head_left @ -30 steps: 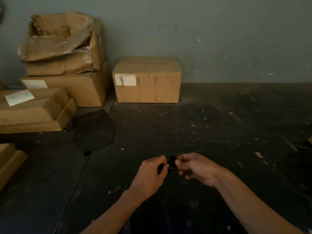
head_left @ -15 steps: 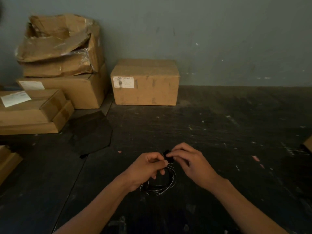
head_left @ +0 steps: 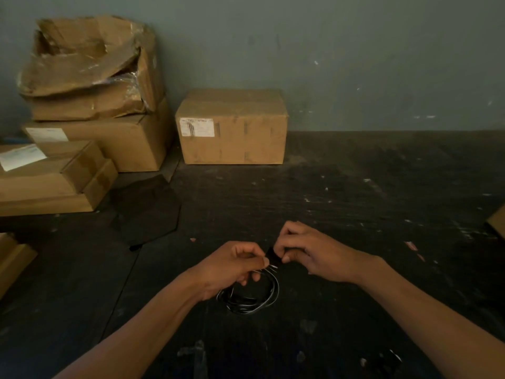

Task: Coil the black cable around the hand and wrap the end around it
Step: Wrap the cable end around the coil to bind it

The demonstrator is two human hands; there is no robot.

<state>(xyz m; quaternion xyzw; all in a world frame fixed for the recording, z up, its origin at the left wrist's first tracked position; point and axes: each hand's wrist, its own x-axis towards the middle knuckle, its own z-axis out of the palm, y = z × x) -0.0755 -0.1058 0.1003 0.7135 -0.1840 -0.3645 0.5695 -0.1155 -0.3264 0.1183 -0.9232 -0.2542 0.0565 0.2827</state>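
Note:
A thin black cable hangs in a loose round coil of several loops below my hands, over a dark floor. My left hand pinches the top of the coil between thumb and fingers. Right beside it, my right hand grips a small black piece at the top of the coil; I cannot tell whether it is the cable's end or a strap. Both hands meet at that spot, thumbs almost touching. The coil's upper left part is hidden behind my left hand.
A closed cardboard box stands against the grey wall ahead. Stacked boxes, the top one crushed, fill the left. A dark flat sheet lies on the floor left of centre. Another box corner pokes in at the right edge.
The coil, hidden between my hands one second ago, now hangs in view below them. My right hand has shifted from fingers on top to pinching the black piece from the right.

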